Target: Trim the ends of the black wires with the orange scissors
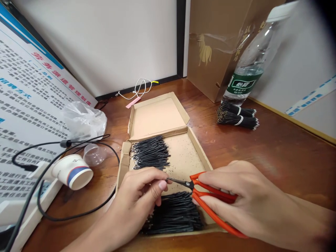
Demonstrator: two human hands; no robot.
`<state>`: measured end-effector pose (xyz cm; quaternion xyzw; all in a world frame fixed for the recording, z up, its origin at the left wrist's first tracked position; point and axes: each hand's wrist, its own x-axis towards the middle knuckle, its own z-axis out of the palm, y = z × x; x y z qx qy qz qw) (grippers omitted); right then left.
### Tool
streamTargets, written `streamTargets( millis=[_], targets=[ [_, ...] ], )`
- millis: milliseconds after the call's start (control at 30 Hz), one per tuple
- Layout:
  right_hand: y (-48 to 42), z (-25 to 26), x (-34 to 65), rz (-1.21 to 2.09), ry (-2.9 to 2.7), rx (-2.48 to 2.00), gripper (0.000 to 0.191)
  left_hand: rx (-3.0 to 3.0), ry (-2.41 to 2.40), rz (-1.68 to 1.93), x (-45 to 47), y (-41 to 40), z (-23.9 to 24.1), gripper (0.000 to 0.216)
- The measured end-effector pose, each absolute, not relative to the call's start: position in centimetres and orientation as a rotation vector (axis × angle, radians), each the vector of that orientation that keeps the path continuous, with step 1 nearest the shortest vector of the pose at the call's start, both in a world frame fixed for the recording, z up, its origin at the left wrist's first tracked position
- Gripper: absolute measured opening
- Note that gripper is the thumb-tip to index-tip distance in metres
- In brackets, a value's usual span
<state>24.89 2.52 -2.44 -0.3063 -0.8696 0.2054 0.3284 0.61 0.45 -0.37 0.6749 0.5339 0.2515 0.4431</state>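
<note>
Red plastic covers the handles of the scissors [191, 184], grasped in the right hand [249, 196], fingers and thumb around the loops. Taking the blade tips as the dial's centre, twelve straight ahead, the scissors' long axis runs from there out towards four o'clock, and the blades look nearly together. The left hand [139, 199] comes in from eight; its thumb and forefinger pinch what seems to be a black wire [167, 179], too hidden to be sure, right where the tips point. Cut black lengths lie in a cardboard box [198, 147]: the far pile [151, 152] at eleven, the near pile [181, 213] close to six, both with strands running roughly nine to three. Of the two hands, the left is nearer both piles. Banded bundles [237, 117] lie between one and two, outside the box.
</note>
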Motion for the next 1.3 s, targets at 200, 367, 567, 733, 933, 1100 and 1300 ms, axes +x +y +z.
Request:
streamTargets(
  millis=[200,367,567,733,933,1100,1300],
  targets=[
    [2.3,-2.4,24.8,0.528,-2.261,-0.855,0.024,1.697,1.341,0.602,0.9,0.6,0.3,0.027],
    [2.2,-2.2,24.7,0.570,-2.284,-0.869,0.022,1.747,1.345,0.590,0.9,0.7,0.4,0.027],
    [2.6,-2.3,24.8,0.521,-2.289,-0.819,0.032,1.748,1.321,0.601,0.9,0.7,0.5,0.026],
    [2.6,-2.3,24.8,0.498,-2.264,-0.835,0.025,1.759,1.304,0.606,1.0,0.8,0.8,0.026],
    [2.5,-2.1,24.6,0.562,-2.289,-0.844,0.026,1.779,1.311,0.576,0.9,0.6,0.7,0.028],
    [2.6,-2.4,24.6,0.553,-2.276,-0.809,0.030,1.753,1.329,0.539,0.5,0.5,0.3,0.030],
    [2.4,-2.3,24.6,0.576,-2.250,-0.859,0.027,1.693,1.328,0.539,0.5,0.5,0.1,0.031]
  ],
)
